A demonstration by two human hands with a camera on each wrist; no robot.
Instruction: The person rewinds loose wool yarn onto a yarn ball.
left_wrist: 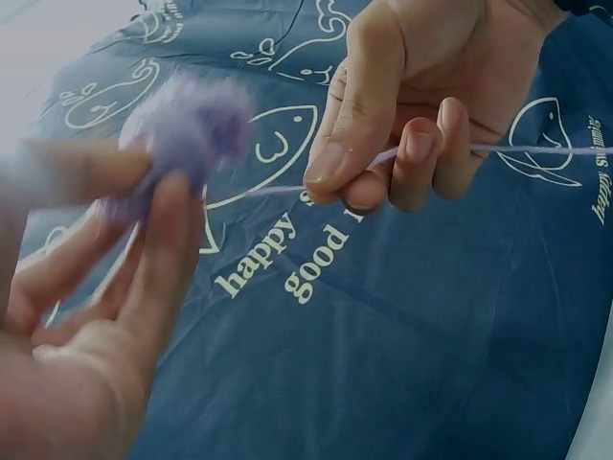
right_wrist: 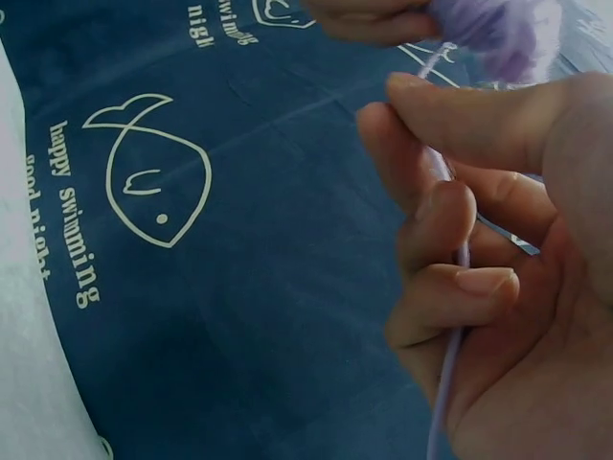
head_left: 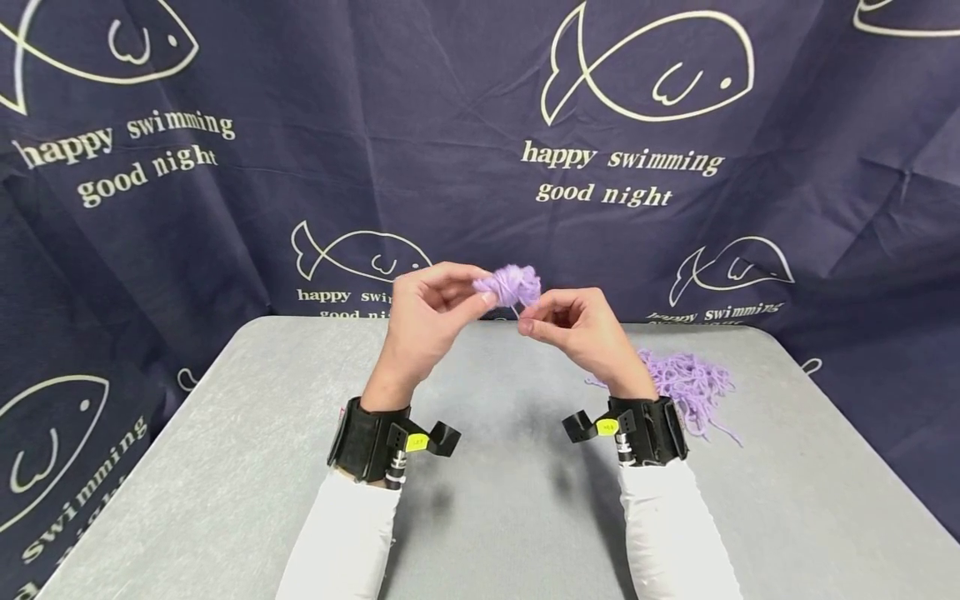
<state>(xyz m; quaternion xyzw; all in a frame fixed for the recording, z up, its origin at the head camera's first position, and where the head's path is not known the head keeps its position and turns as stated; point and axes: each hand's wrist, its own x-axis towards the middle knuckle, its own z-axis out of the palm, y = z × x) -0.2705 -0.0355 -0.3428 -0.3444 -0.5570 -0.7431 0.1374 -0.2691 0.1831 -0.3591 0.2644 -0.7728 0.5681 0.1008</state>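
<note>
Left hand's grip: the left hand [head_left: 427, 317] holds a small wound bundle of lilac yarn [head_left: 519, 285] between thumb and fingertips, the fingers bent around its near side while fuzzy loops stick out beyond them.
Right hand's grip: thumb and forefinger of the right hand [head_left: 577, 329] meet tip to tip, with no gap seen, pinching a thin strand of the same lilac yarn [left_wrist: 536, 149]; the other fingers curl in loosely, and the strand passes between them and the palm.
Yarn, counted: one wound bundle, raised in the left hand; one strand, running from the bundle to the right hand and on past it; one loose tangled pile [head_left: 693, 390] on the table [head_left: 225, 467], just beyond the right wrist.
Worn gear, counted: two black wrist straps [head_left: 360, 442], one per wrist, each with a yellow label; two white sleeves [head_left: 337, 533].
Arms: both reach forward from the bottom of the head view, angling inward, with the hands lifted and close together but apart.
Backdrop: a dark blue cloth [head_left: 450, 125] behind the grey table, printed with pale fish outlines and the words "happy swimming good night".
</note>
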